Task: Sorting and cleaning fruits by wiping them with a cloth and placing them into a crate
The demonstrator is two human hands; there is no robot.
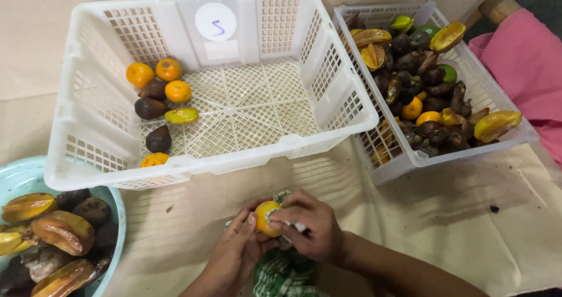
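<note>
Both hands at bottom centre, over the paper-covered desk (445,227). Left hand (234,256) cups a small orange fruit (264,216) from below-left, fingers curled up around it, grip clamped on the fruit. Right hand (310,227) presses a green-and-white checked cloth (284,273) against the fruit's right side, fingers pinched together on the cloth. The fruit is roundish, no clear long axis; its bare face points up and left toward the camera, the rest is hidden by fingers and cloth. The cloth trails down toward the bottom edge between the wrists.

Ahead of the hands, a large white crate (328,69) holds a few small orange fruits, some dark brown ones and a yellow-green piece, all bunched in its left part. Just to its right, touching, a smaller white crate (515,136) is heaped with dark fruit, star fruit and a few oranges. Lower left: a teal basin (117,215) with star fruit and dark fruit. Pink fabric (521,63) at the right edge.
</note>
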